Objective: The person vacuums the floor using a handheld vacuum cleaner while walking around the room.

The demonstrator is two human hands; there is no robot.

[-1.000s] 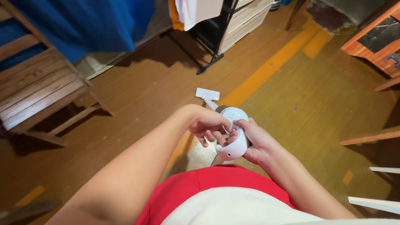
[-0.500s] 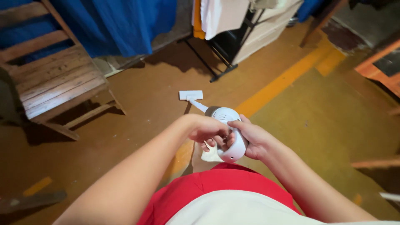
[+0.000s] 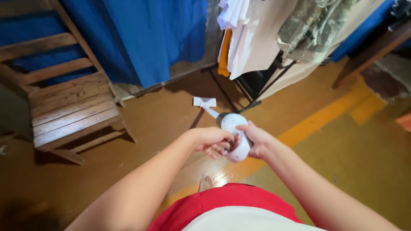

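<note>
A white handheld vacuum (image 3: 233, 128) with a thin tube and a flat floor nozzle (image 3: 204, 102) reaches down to the brown floor. My right hand (image 3: 257, 141) grips its rounded body from the right. My left hand (image 3: 212, 141) curls against the body's left side, fingers on its handle. Both forearms come in from the bottom of the view, over a red and white garment. A bare foot (image 3: 206, 183) shows below the hands.
A slatted wooden chair (image 3: 70, 109) stands at the left before a blue cloth (image 3: 150, 38). A black clothes rack (image 3: 257, 87) with hanging garments (image 3: 252, 38) is behind the nozzle. A yellow floor stripe (image 3: 325, 117) runs right.
The view tilted up, showing more of the rack and cloth. The vacuum and both hands moved forward, the nozzle sliding toward the rack. Both hands kept their hold.
</note>
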